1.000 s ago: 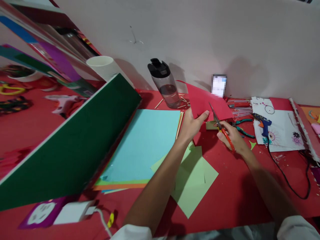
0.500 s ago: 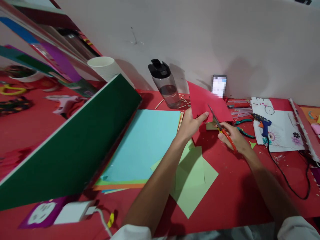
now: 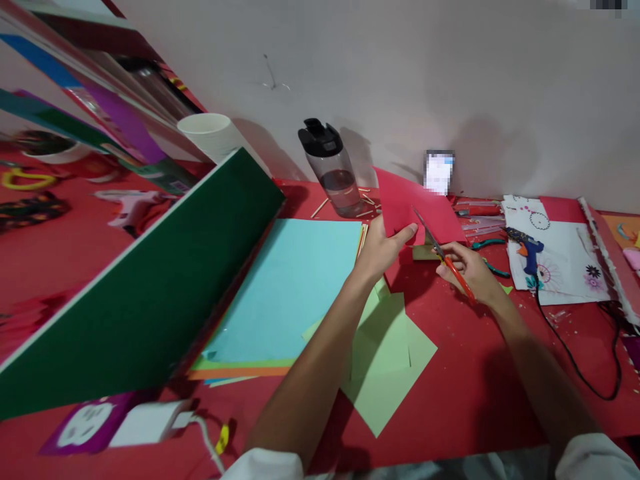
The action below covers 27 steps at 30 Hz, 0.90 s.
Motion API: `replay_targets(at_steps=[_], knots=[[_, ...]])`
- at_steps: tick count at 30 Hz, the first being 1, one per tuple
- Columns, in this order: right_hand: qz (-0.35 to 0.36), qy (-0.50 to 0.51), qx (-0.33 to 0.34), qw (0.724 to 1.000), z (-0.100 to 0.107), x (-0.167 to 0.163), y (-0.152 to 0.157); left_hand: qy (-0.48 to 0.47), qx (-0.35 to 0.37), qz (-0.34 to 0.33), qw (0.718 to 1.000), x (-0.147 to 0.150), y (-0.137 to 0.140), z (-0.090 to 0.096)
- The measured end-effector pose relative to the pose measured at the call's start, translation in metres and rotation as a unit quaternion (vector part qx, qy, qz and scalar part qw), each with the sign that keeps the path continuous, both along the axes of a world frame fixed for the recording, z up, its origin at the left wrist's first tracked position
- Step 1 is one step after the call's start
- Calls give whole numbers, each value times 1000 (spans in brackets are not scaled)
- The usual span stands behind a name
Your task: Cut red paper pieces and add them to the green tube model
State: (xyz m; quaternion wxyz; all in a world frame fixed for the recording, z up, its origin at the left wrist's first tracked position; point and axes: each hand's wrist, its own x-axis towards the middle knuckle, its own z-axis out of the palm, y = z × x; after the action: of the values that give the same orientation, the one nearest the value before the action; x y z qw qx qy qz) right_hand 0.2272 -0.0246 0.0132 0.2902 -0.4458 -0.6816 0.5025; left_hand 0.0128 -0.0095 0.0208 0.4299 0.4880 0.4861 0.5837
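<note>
My left hand (image 3: 383,247) pinches a sheet of red paper (image 3: 400,197) by its lower left part, thumb on the near side, holding it up off the table. My right hand (image 3: 467,270) is closed around the handles of scissors with orange-red grips (image 3: 456,277). The blades lie across the red paper, pointing up and left, a little right of my left thumb. Sheets of light green paper (image 3: 390,387) lie below my left forearm, and a stack topped with light blue paper (image 3: 300,287) is to the left.
A water bottle (image 3: 333,170) and a phone (image 3: 439,172) stand by the wall. A large green board (image 3: 150,293) leans at left. On the right lie pliers (image 3: 495,267) and a blue glue gun (image 3: 531,253) with its black cord. A white charger (image 3: 147,423) sits front left.
The scissor blades look closer together and have shifted slightly on the red paper. My left hand keeps its hold, and the paper's top edge has dipped a little.
</note>
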Motion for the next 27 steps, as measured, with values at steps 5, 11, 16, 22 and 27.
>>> replay_targets(at_steps=[5, 11, 16, 22, 27], knots=[[-11, 34, -17, 999, 0, 7, 3, -23, 4, 6, 1000, 0, 1, -1], [30, 15, -13, 999, 7, 14, 2, -36, -3, 15, 999, 1, 1, -2], [59, 19, -34, 997, 13, 16, 0, -35, 0, 12, 999, -2, 3, -5], [108, 35, -30, 993, 12, 17, -2, -28, -3, -10, 1000, -5, 2, -2], [138, 16, -31, 990, 14, 22, -1, -23, -3, -24, 999, -5, 0, 0]])
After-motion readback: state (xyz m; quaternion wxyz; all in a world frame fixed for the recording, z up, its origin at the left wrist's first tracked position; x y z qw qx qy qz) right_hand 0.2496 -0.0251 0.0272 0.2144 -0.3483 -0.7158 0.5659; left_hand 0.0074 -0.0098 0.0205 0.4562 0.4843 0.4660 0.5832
